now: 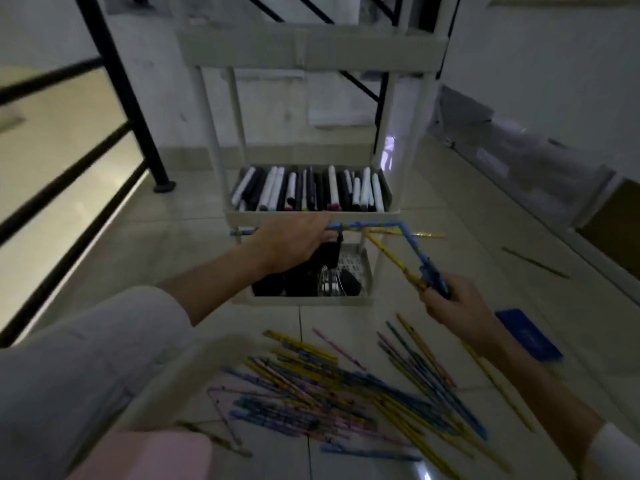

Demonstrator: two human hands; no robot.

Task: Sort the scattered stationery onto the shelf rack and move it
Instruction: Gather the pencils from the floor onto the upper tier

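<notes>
White rack (311,216) stands on the tiled floor (173,220) at 12 o'clock. Its middle tray is packed with black and white markers (308,190) lying front to back. Bottom tray (363,268) at centre holds dark items (298,282), too dim to identify.

Left hand (294,242) is just left of centre, palm down, at the front rim of the middle tray. Its fingers are curled over a blue pencil (367,225) that runs level along that rim.

Right hand (453,310) is at 4 o'clock and pinches two pencils by their low ends. One is a second blue pencil (412,244), the other a yellow pencil (384,252). Both angle up toward 11 o'clock. The second blue pencil's tip meets the first one's right end; I cannot tell if they touch.

Pencil pile (346,393) is at 6 o'clock, loose on the floor and crossing each other: mixed yellow, blue and pink. A flat blue case (528,339) lies at 4 o'clock, just beside the right wrist. One stray pencil (535,263) lies at 3 o'clock, well apart from the pile.

Black railing (117,81) runs from 9 to 11 o'clock.
</notes>
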